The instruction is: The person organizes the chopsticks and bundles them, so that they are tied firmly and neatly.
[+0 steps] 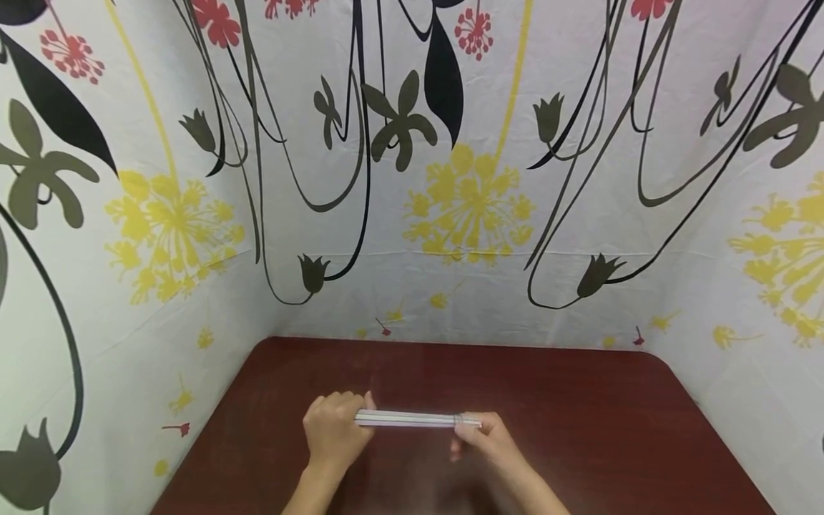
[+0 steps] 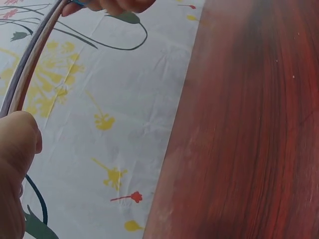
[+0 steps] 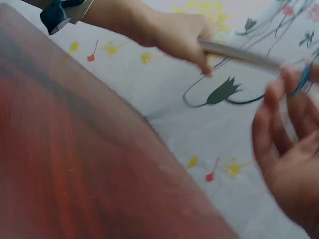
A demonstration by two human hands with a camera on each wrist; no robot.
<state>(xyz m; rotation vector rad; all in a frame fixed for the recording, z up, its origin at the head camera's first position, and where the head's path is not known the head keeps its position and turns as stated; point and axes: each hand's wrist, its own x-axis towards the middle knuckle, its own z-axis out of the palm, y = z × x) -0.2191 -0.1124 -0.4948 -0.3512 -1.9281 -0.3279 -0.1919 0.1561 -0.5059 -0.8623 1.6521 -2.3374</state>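
A bundle of slim pale sticks (image 1: 408,419), much like chopsticks, is held level above the table in the head view. My left hand (image 1: 335,429) grips its left end in a fist. At the other end, my right hand (image 1: 492,443) pinches the sticks between thumb and fingers. A thin blue band or string (image 3: 300,82) loops round the bundle at the right fingers; whether it is tied cannot be told. In the left wrist view, the sticks (image 2: 37,55) look brown and greyish, with the left thumb (image 2: 17,154) pressed along them.
Beneath the hands is a dark red wood-grain table (image 1: 547,400) with rounded far corners. A white cloth (image 1: 399,315) printed with flowers hangs round its back and sides. A dark device (image 3: 59,15) is strapped to the left wrist.
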